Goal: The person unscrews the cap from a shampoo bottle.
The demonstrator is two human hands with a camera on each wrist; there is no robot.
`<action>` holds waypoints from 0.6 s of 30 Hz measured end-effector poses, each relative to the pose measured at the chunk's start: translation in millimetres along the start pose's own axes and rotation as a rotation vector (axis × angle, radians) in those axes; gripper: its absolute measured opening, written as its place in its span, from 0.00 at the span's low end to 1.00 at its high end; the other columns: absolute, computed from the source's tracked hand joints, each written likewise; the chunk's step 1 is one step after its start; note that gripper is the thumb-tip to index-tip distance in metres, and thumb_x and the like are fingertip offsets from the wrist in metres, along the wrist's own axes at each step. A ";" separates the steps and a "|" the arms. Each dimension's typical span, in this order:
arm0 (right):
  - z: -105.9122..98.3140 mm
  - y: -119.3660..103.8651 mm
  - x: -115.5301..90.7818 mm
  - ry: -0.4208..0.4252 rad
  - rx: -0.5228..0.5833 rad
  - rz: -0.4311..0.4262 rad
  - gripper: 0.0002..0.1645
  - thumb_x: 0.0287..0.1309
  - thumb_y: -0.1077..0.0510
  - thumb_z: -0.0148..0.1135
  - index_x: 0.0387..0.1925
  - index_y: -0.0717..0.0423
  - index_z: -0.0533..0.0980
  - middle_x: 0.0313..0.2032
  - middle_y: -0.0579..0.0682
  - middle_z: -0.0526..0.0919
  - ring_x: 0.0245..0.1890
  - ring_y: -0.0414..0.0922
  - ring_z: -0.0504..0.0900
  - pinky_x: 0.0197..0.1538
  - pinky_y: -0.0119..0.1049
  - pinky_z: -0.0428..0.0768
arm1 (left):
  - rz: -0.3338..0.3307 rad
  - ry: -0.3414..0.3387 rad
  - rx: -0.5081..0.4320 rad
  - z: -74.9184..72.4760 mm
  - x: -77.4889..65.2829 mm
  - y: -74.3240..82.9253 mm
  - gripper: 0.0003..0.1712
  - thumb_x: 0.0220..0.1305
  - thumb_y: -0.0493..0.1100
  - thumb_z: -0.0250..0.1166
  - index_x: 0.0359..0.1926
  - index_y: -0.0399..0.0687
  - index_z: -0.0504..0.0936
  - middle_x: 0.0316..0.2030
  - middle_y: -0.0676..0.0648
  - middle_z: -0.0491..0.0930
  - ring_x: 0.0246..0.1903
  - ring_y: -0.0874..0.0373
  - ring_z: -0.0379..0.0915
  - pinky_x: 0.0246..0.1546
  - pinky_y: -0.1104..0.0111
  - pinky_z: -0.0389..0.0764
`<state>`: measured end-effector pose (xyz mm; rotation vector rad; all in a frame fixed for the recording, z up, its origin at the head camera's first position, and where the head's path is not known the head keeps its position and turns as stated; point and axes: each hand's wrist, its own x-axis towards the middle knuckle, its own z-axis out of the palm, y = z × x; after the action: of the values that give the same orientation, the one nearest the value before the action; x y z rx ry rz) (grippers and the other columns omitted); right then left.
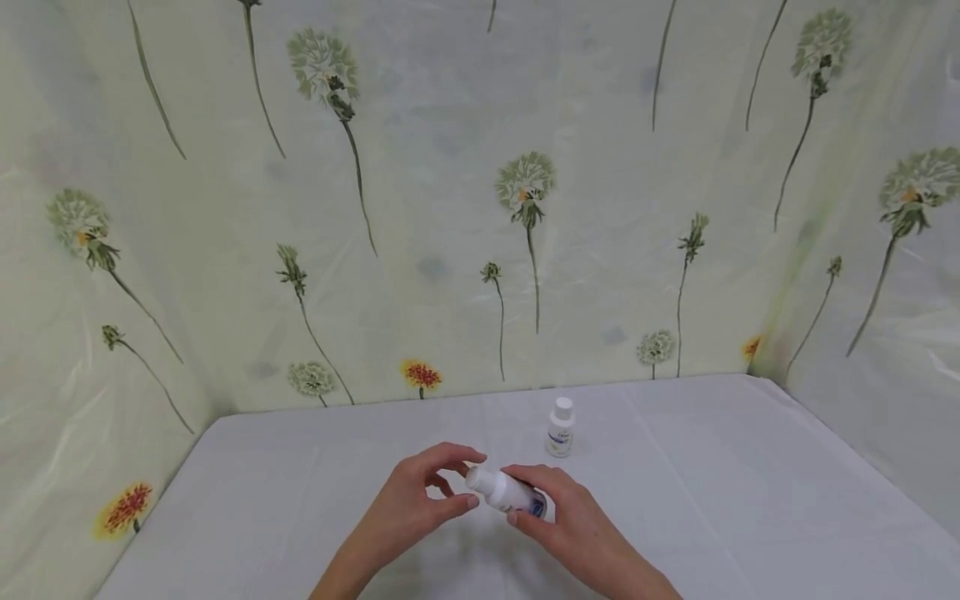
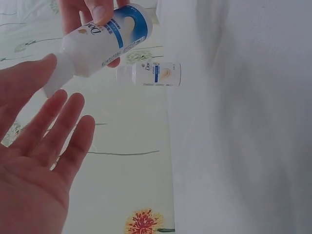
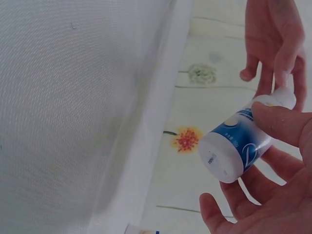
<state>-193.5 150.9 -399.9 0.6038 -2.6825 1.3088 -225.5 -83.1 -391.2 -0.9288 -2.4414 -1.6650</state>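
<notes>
My right hand (image 1: 573, 517) grips a small white Dove bottle (image 1: 517, 493) by its body, thumb on one side and fingers on the other. The bottle is tilted, its base towards the right palm and its white cap (image 2: 62, 75) pointing to the left hand. In the right wrist view the blue label and white base (image 3: 222, 158) face the camera. My left hand (image 1: 408, 496) is at the cap end, with thumb and fingers spread around the cap and their tips right beside it. The left palm (image 2: 31, 180) shows in the left wrist view.
A second white Dove bottle (image 1: 560, 433) stands upright on the white-covered table (image 1: 675, 467), beyond the right hand. A flower-patterned sheet (image 1: 435, 208) hangs along the back and both sides of the table.
</notes>
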 end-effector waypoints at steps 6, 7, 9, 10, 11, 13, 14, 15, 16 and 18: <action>1.4 0.0 -0.1 0.000 -0.003 -0.012 0.24 0.59 0.50 0.69 0.57 0.41 0.76 0.49 0.37 0.79 0.47 0.43 0.75 0.51 0.43 0.76 | 0.001 -0.022 -0.036 1.0 -0.5 0.2 0.18 0.61 0.34 0.69 0.49 0.57 0.84 0.45 0.58 0.83 0.45 0.59 0.77 0.41 0.66 0.80; 1.7 0.4 -0.4 0.004 -0.005 -0.021 0.24 0.59 0.50 0.70 0.57 0.40 0.76 0.49 0.37 0.79 0.46 0.43 0.75 0.51 0.42 0.76 | 0.002 -0.023 -0.035 1.3 -0.5 -0.3 0.17 0.61 0.34 0.69 0.49 0.57 0.84 0.45 0.58 0.83 0.45 0.59 0.77 0.41 0.66 0.80; 2.2 1.2 -0.9 0.014 -0.009 -0.036 0.24 0.59 0.50 0.70 0.57 0.39 0.76 0.49 0.36 0.79 0.46 0.42 0.75 0.50 0.41 0.76 | 0.002 -0.022 -0.029 1.2 -0.2 0.1 0.17 0.61 0.35 0.69 0.49 0.57 0.85 0.44 0.59 0.83 0.44 0.59 0.77 0.41 0.66 0.80; 2.0 1.6 -1.1 0.019 -0.010 -0.043 0.24 0.59 0.50 0.70 0.57 0.39 0.76 0.48 0.36 0.79 0.46 0.41 0.75 0.50 0.40 0.76 | 0.001 -0.020 -0.024 1.5 0.2 0.4 0.16 0.61 0.35 0.69 0.49 0.57 0.85 0.44 0.59 0.83 0.44 0.59 0.77 0.41 0.66 0.80; 1.8 2.0 -1.3 0.022 -0.012 -0.049 0.24 0.59 0.51 0.70 0.57 0.39 0.76 0.48 0.36 0.79 0.46 0.41 0.75 0.50 0.40 0.75 | 0.001 -0.017 -0.017 1.7 0.6 0.2 0.16 0.61 0.36 0.70 0.48 0.58 0.85 0.43 0.59 0.83 0.43 0.59 0.77 0.41 0.66 0.80; 1.5 2.2 -1.2 0.020 -0.009 -0.049 0.24 0.59 0.50 0.70 0.57 0.39 0.76 0.48 0.36 0.79 0.45 0.41 0.75 0.50 0.41 0.75 | -0.005 -0.010 0.000 2.0 0.9 0.3 0.15 0.61 0.38 0.70 0.48 0.59 0.85 0.42 0.59 0.83 0.42 0.59 0.76 0.40 0.67 0.80; 1.4 2.0 -1.1 0.016 -0.005 -0.044 0.24 0.59 0.50 0.69 0.57 0.39 0.76 0.48 0.36 0.78 0.46 0.41 0.75 0.50 0.41 0.75 | -0.010 -0.006 0.008 1.8 0.8 0.7 0.15 0.61 0.39 0.71 0.48 0.60 0.85 0.42 0.60 0.83 0.42 0.58 0.76 0.40 0.67 0.80; 1.4 1.7 -1.0 0.011 -0.001 -0.037 0.24 0.59 0.50 0.69 0.57 0.39 0.76 0.49 0.36 0.78 0.46 0.42 0.75 0.50 0.41 0.75 | -0.015 -0.003 0.016 1.7 0.7 0.5 0.15 0.61 0.40 0.71 0.48 0.60 0.85 0.42 0.60 0.83 0.42 0.58 0.76 0.40 0.67 0.80; 1.5 1.3 -0.9 0.004 0.003 -0.030 0.24 0.59 0.49 0.69 0.57 0.39 0.76 0.49 0.36 0.78 0.46 0.42 0.75 0.50 0.41 0.75 | -0.018 0.000 0.024 1.7 0.3 0.5 0.15 0.60 0.41 0.71 0.48 0.61 0.85 0.41 0.60 0.83 0.41 0.57 0.77 0.39 0.67 0.80; 1.3 0.7 -0.7 -0.006 0.007 -0.016 0.24 0.59 0.49 0.69 0.57 0.39 0.76 0.48 0.37 0.78 0.45 0.43 0.74 0.50 0.41 0.75 | -0.027 0.005 0.031 1.6 0.4 0.9 0.15 0.60 0.42 0.72 0.47 0.61 0.85 0.41 0.60 0.83 0.41 0.55 0.77 0.38 0.67 0.80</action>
<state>-193.0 150.6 -401.5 0.6296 -2.6734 1.3157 -225.0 -81.3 -391.0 -0.8913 -2.4801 -1.6307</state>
